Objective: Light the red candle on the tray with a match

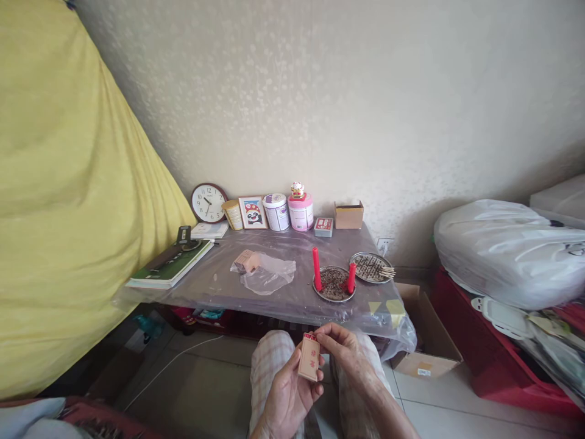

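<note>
My left hand (287, 390) is wrapped around a small tan matchbox (309, 358) held upright over my lap. The fingertips of my right hand (347, 353) pinch at the red top end of the box. Ahead on the low table stand two red candles (316, 268) on a round metal dish (333, 285). A second dish (369, 267) beside it carries a bundle of thin sticks.
The plastic-covered table (219, 283) holds a crumpled clear bag (267, 273), books (171, 265), a clock (208, 202), tins, a framed picture and a small cardboard box (348, 215). An open carton (427, 341) sits on the floor at right, yellow fabric at left.
</note>
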Demonstrator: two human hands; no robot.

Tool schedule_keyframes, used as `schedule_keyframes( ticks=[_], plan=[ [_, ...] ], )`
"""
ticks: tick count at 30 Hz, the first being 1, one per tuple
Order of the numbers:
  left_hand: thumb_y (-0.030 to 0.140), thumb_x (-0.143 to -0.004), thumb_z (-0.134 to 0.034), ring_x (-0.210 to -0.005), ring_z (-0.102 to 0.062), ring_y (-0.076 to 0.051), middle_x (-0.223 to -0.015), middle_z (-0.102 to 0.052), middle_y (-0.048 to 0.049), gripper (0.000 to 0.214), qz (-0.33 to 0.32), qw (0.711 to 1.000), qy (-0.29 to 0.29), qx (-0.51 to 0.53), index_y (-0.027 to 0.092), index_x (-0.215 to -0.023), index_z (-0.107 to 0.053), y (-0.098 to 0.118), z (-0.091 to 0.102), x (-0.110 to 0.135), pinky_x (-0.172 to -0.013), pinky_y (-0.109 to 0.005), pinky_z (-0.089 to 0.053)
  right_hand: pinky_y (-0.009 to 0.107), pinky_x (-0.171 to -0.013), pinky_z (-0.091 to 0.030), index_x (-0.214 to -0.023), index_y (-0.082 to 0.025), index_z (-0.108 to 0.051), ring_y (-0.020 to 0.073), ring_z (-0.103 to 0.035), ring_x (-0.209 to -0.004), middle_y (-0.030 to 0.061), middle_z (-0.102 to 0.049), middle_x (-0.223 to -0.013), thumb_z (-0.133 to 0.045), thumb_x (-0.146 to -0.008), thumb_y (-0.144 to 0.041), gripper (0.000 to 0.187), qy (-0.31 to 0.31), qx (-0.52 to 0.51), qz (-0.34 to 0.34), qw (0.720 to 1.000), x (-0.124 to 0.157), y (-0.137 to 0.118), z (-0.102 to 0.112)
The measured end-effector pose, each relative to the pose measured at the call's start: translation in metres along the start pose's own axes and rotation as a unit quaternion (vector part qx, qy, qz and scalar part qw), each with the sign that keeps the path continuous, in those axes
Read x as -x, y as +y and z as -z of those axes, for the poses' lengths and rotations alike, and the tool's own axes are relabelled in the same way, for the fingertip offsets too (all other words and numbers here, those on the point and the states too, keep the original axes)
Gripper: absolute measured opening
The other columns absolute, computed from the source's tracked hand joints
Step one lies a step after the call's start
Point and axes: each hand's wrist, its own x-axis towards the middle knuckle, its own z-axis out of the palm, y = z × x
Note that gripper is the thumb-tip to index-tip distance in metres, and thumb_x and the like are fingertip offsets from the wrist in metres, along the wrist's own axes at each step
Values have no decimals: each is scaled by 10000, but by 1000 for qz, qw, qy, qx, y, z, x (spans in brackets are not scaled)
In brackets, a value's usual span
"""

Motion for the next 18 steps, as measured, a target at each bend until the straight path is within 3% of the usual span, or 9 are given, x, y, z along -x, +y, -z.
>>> schedule_keyframes(
  ticks=[4, 11, 18],
  plan=[
    [291, -946, -588, -616, -697, -156, -800, -769, -113, 235, -5, 1000, 5, -3, 104, -1060, -672, -1, -1, 0, -538, -248, -546, 287, -557, -526, -672, -234, -684, 155, -600, -518, -37, -614, -536, -734, -747, -585, 362, -5, -43, -38, 998, 0, 5, -1],
    [295, -959, -564, -620, -698, -154, -798, -769, -109, 277, -4, 1000, 3, -8, 108, -1141, -657, -1, 0, 2, -540, -243, -542, 297, -547, -516, -683, -245, -676, 167, -597, -512, -34, -610, -528, -716, -770, -562, 332, 0, -46, -44, 998, -2, 12, -3],
    [288, -983, -501, -617, -698, -149, -791, -767, -116, 271, 7, 1000, 2, 4, 101, -1010, -696, 2, 5, 2, -555, -244, -549, 315, -668, -567, -754, -250, -706, 214, -690, -708, 11, -709, -701, -650, -847, -531, 301, 0, 64, 32, 997, -7, 18, 3]
  ],
)
